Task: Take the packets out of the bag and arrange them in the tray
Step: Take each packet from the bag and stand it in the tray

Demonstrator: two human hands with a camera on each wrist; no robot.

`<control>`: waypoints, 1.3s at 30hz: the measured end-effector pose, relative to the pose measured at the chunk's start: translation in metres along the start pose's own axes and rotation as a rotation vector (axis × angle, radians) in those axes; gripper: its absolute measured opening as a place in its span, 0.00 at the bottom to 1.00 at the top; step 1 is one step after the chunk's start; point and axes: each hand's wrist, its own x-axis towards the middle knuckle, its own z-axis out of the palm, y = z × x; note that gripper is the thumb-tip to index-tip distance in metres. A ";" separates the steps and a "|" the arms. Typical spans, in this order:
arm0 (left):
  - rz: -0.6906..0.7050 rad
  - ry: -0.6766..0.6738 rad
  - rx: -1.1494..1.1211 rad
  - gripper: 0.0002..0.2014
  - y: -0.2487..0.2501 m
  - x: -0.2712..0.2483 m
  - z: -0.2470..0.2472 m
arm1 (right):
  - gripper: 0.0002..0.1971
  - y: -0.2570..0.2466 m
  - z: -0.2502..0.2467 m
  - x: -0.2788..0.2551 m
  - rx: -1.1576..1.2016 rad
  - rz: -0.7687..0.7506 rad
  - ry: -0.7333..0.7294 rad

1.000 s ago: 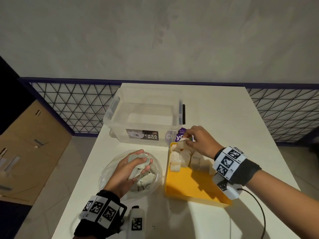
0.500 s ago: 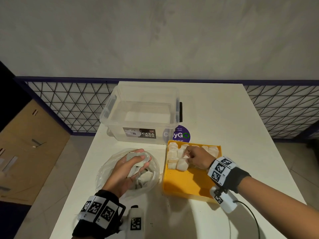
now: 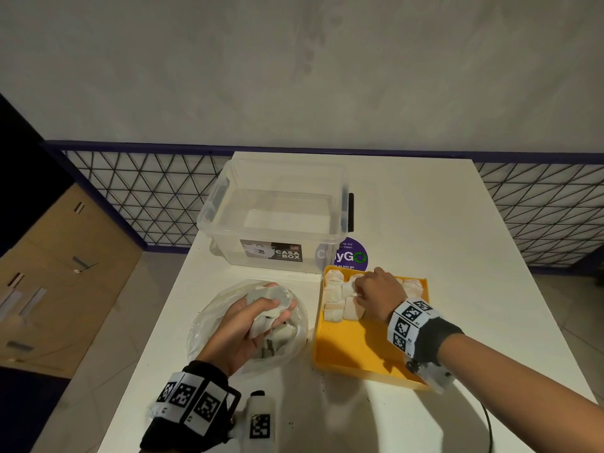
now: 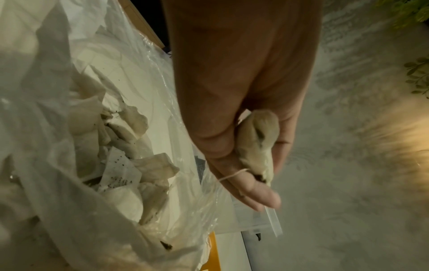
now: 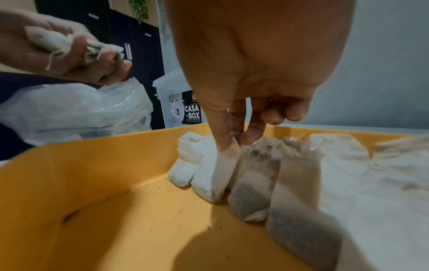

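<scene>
A clear plastic bag point(image 3: 212, 325) with several pale packets point(image 4: 116, 165) in it lies left of the yellow tray point(image 3: 356, 354). My left hand point(image 3: 281, 300) hovers over the bag's mouth and grips a small bunch of packets point(image 3: 261, 294), a string trailing from one of them point(image 4: 257, 144). Several packets point(image 3: 333, 300) stand in rows at the tray's far end. My right hand point(image 5: 235, 143) is down among them, thumb and forefinger pinching the top of a white packet point(image 5: 216, 176) in the nearer row.
A clear lidless storage box point(image 3: 277, 220) stands behind the bag and tray, beside a purple round sticker point(image 3: 354, 256). The near half of the tray floor point(image 5: 116, 210) is bare yellow. The white table point(image 3: 441, 223) stretches right; a floor drop lies left.
My right hand came back from the tray's far edge and down into the rows of packets. The left hand stayed over the bag with its packets.
</scene>
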 end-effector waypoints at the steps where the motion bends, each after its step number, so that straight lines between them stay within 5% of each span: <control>1: 0.003 0.004 0.018 0.15 -0.001 0.000 0.001 | 0.13 -0.001 0.000 0.000 -0.018 -0.004 0.001; 8: 0.024 0.021 0.090 0.13 -0.001 0.003 0.002 | 0.19 -0.009 -0.015 -0.006 0.112 0.002 0.128; 12: 0.003 0.059 0.149 0.12 -0.002 0.008 -0.001 | 0.14 -0.035 -0.045 -0.016 0.401 -0.157 0.267; 19: 0.025 0.005 0.254 0.08 -0.001 0.008 0.004 | 0.14 -0.096 -0.066 -0.010 0.737 -0.407 0.077; 25: 0.039 -0.004 0.281 0.08 -0.002 0.006 -0.006 | 0.09 -0.102 -0.062 -0.006 0.923 -0.316 0.041; 29: 0.036 -0.022 0.157 0.17 -0.001 0.004 -0.013 | 0.09 -0.099 -0.060 -0.007 1.093 -0.239 0.016; 34: 0.043 0.012 0.121 0.13 0.001 0.002 -0.020 | 0.11 -0.099 -0.059 -0.010 1.192 -0.195 -0.066; 39: 0.051 0.010 0.063 0.24 0.002 0.002 -0.028 | 0.07 -0.098 -0.059 -0.012 1.307 -0.151 -0.142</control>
